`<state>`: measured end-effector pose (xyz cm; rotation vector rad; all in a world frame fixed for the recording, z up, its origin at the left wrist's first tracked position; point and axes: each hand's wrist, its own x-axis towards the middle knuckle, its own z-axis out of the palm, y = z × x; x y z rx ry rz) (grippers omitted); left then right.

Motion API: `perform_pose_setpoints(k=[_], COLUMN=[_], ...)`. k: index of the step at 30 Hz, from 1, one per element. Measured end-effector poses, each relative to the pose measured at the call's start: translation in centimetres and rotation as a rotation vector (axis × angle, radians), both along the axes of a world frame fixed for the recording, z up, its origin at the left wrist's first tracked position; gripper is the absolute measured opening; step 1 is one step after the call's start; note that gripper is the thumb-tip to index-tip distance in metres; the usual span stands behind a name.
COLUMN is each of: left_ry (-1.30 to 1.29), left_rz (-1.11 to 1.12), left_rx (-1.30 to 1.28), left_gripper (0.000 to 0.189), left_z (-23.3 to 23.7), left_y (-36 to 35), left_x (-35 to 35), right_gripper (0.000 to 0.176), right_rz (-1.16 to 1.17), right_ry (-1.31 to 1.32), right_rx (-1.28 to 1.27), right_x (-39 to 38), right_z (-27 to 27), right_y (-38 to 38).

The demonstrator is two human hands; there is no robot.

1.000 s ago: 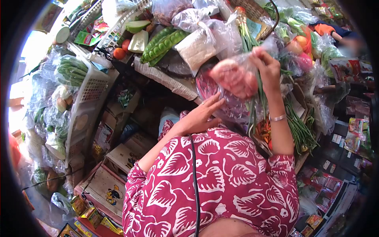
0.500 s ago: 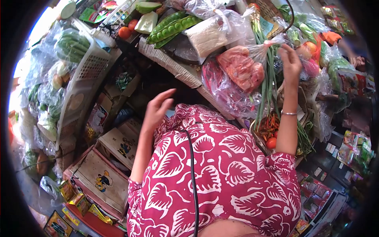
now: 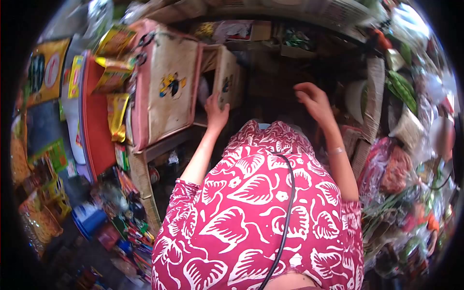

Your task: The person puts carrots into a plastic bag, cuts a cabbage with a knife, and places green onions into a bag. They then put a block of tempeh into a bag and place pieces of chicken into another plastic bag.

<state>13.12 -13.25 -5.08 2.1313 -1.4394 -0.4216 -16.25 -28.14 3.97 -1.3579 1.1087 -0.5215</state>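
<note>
My left hand (image 3: 217, 114) is at the lower edge of a pale cabinet door (image 3: 227, 79) with a small cartoon bird on it. Its fingers reach into the dark gap beside the door, and the thumb lies against the panel. Left of the gap stands a pink-framed wooden cabinet (image 3: 166, 89) with a similar bird picture. My right hand (image 3: 316, 104) hangs in the air over a dark space, fingers loosely bent and apart, holding nothing. A metal bangle (image 3: 335, 151) circles that wrist.
Yellow packets (image 3: 116, 113) hang at the left by a red panel (image 3: 99, 121). A blue tub (image 3: 88, 220) stands lower left. On the right, green pods (image 3: 401, 92) and a bag of reddish produce (image 3: 397, 169) crowd a cardboard-edged ledge (image 3: 374, 99). A black cord (image 3: 289, 208) hangs down my front.
The view has turned left, from the vegetables toward the cabinets. My left hand has moved to the cabinet door. My right hand has left the bagged produce and spring onions.
</note>
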Motion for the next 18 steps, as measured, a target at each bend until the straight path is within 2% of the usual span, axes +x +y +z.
perform_pose_setpoints(k=[2, 4, 6, 7, 9, 10, 11, 13, 14, 18], left_ry=[0.112, 0.147, 0.184, 0.185, 0.365, 0.255, 0.256, 0.539, 0.564, 0.683], left_rz=[0.074, 0.126, 0.130, 0.150, 0.222, 0.196, 0.207, 0.322, 0.350, 0.335], left_rx=[0.027, 0.012, 0.061, 0.062, 0.103, 0.086, 0.086, 0.187, 0.109, 0.123], left_gripper=[0.052, 0.048, 0.042, 0.042, 0.039, 0.038, 0.038, 0.037, 0.036, 0.035], left_z=[0.4, 1.1, 2.7, 3.1, 3.6, 3.6, 3.6, 3.4, 3.1, 2.8], left_y=[1.4, 3.2, 4.5, 5.1, 6.6, 7.3, 7.8, 8.1, 8.2, 7.7], left_x=[0.6, 1.2, 2.1, 2.7, 3.7, 4.2, 4.7, 5.7, 5.8, 5.9], right_gripper=[0.023, 0.029, 0.041, 0.041, 0.052, 0.052, 0.053, 0.054, 0.052, 0.049], right_rz=[0.187, 0.214, 0.241, 0.261, 0.191, 0.207, 0.126, 0.041, 0.016, -0.114], right_ry=[-0.054, -0.129, -0.032, -0.028, -0.013, -0.009, -0.074, -0.136, -0.101, -0.012], right_rx=[0.144, 0.342, 0.359, 0.362, 0.405, 0.407, 0.458, 0.503, 0.501, 0.469], right_x=[6.5, 12.5, 17.7, 20.0, 23.1, 23.7, 23.9, 23.7, 22.9, 17.2], right_z=[-3.6, -6.7, -7.9, -9.0, -11.3, -12.1, -12.7, -13.7, -13.8, -11.8], right_y=[-0.1, 0.6, 1.4, 1.8, 3.0, 3.5, 3.8, 3.9, 3.8, 4.1])
